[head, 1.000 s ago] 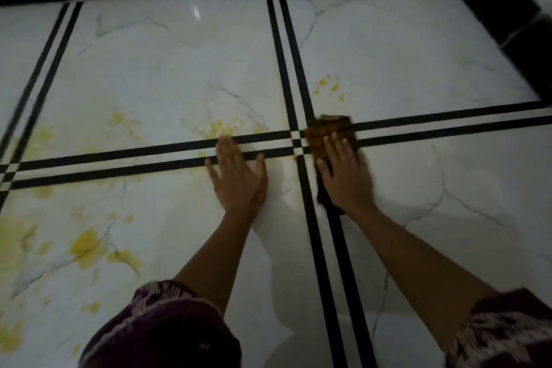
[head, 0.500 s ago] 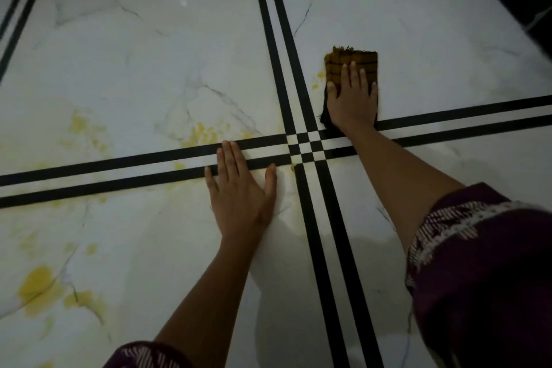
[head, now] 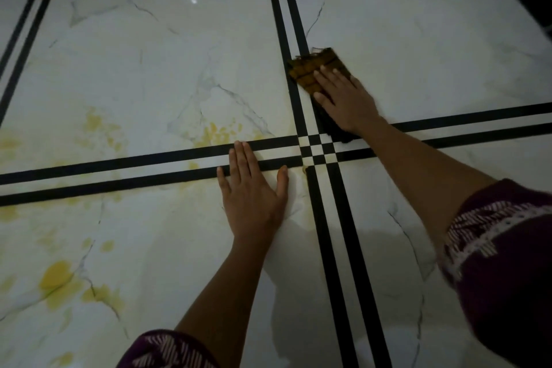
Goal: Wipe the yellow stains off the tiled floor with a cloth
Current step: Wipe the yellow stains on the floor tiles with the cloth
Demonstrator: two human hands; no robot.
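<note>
While the right hand (head: pixel 346 101) presses the cloth (head: pixel 310 69) down with straight, slightly spread fingers (flat on top, not curled round it), the cloth sits on the far right tile, touching the 2 black stripes (head: pixel 298 92) that run away from the person. Its long side runs roughly along those stripes. The nearest yellow stains (head: pixel 218 133) are left of it, across the stripes. The left hand (head: pixel 254 194) is closer to them, but it's just lying flat on the floor (head: pixel 149 54), fingers straight, holding nothing. So I'd guess the next wipe sweeps leftward; the bigger blotch (head: pixel 58 276) is well off, near left.
</note>
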